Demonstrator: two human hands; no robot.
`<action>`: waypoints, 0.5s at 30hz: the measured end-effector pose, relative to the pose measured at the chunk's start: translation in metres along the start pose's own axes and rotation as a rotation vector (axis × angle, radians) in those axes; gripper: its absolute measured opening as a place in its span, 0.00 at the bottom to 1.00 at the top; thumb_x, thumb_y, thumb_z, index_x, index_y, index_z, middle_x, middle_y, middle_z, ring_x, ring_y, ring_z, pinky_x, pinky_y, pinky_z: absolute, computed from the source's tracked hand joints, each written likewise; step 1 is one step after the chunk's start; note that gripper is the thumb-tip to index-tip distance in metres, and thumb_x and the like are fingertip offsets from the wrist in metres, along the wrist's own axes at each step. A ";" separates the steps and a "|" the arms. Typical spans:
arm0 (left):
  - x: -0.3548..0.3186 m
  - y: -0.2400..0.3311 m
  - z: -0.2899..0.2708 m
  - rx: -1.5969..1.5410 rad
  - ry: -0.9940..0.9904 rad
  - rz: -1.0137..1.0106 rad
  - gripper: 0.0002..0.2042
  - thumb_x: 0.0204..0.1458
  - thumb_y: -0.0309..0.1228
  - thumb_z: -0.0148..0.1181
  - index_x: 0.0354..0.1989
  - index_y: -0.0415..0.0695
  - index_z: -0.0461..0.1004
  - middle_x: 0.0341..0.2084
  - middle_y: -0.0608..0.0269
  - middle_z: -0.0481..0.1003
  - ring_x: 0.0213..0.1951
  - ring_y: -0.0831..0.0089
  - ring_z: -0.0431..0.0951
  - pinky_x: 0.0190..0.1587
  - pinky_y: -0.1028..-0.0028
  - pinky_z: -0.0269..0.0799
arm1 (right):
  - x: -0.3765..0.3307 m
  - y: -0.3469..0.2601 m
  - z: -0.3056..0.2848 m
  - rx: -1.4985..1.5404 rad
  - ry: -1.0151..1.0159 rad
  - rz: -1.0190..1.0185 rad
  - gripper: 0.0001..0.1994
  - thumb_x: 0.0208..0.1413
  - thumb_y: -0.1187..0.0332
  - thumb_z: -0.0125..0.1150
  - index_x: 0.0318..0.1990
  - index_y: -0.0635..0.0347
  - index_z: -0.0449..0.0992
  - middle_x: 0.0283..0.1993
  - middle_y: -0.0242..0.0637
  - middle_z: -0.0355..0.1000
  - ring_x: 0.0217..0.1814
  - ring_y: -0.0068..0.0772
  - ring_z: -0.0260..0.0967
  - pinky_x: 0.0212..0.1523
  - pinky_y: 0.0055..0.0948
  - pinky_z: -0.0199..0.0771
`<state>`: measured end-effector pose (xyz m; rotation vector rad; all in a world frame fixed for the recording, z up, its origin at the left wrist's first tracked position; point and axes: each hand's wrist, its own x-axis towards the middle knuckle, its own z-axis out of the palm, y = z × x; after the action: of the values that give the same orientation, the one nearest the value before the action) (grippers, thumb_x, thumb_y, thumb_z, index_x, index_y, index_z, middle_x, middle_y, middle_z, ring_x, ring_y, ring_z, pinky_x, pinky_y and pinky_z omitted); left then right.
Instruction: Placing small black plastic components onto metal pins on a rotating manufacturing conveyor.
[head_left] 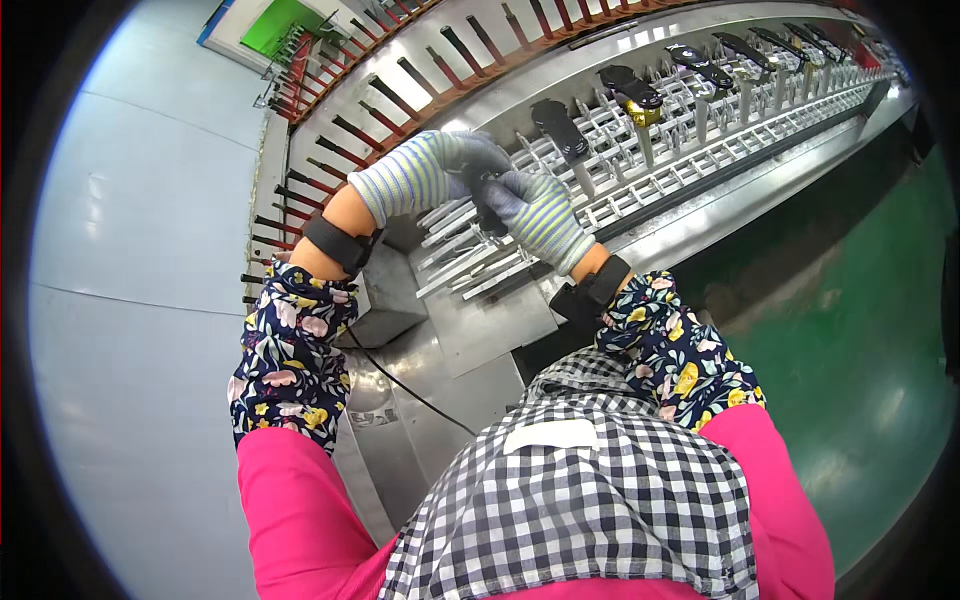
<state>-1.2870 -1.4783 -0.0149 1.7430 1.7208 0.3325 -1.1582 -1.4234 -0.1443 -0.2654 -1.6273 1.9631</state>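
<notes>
Both of my hands wear grey-and-white striped knit gloves and meet over the near left end of a metal slatted conveyor. Between them is a dark, elongated black piece, mostly covered by the fingers. My left hand bends over its upper end, fingers closed round it. My right hand pinches it from the right side. Just beyond my right hand, a similar glossy black piece rests atop a pale upright post. Farther along stands another black piece with a yellow-gold part below it.
More black pieces on posts continue toward the far right. Behind the conveyor curves a rack of red-and-black rods. A metal block sits below my left wrist, with a black cable nearby. Green floor lies right.
</notes>
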 end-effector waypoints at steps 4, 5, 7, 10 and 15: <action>0.011 0.030 -0.003 0.278 -0.072 -0.033 0.20 0.36 0.16 0.57 0.43 0.42 0.73 0.40 0.60 0.73 0.47 0.69 0.69 0.53 0.71 0.62 | 0.006 0.010 -0.002 0.087 0.007 0.071 0.16 0.52 0.58 0.57 0.30 0.65 0.76 0.22 0.35 0.71 0.22 0.21 0.65 0.26 0.25 0.67; 0.012 0.024 -0.002 0.279 -0.074 -0.026 0.20 0.36 0.16 0.57 0.43 0.42 0.73 0.40 0.60 0.73 0.47 0.69 0.69 0.53 0.71 0.62 | 0.005 0.015 -0.004 0.084 0.013 0.070 0.16 0.52 0.58 0.57 0.30 0.65 0.76 0.22 0.35 0.71 0.22 0.21 0.65 0.26 0.25 0.67; 0.006 0.012 0.001 0.197 0.000 0.005 0.20 0.37 0.17 0.56 0.44 0.43 0.73 0.41 0.58 0.73 0.49 0.65 0.69 0.54 0.69 0.62 | 0.003 0.013 -0.002 0.086 -0.017 0.078 0.16 0.52 0.57 0.57 0.31 0.64 0.76 0.21 0.31 0.69 0.23 0.19 0.64 0.26 0.23 0.66; 0.010 0.008 0.006 0.284 0.024 0.039 0.20 0.37 0.17 0.56 0.43 0.43 0.73 0.41 0.56 0.73 0.50 0.64 0.68 0.54 0.68 0.61 | -0.002 0.013 -0.006 0.191 -0.004 0.042 0.16 0.52 0.55 0.58 0.31 0.62 0.76 0.22 0.27 0.67 0.26 0.17 0.63 0.27 0.21 0.65; -0.001 -0.009 0.014 0.264 0.116 0.177 0.26 0.36 0.13 0.52 0.49 0.44 0.69 0.50 0.58 0.68 0.51 0.64 0.68 0.53 0.71 0.64 | -0.011 0.018 -0.002 0.395 -0.037 0.067 0.17 0.49 0.64 0.62 0.45 0.62 0.70 0.32 0.30 0.69 0.31 0.18 0.65 0.33 0.20 0.69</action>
<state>-1.2853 -1.4838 -0.0306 2.1122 1.7591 0.2991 -1.1536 -1.4293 -0.1644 -0.1308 -1.2284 2.2985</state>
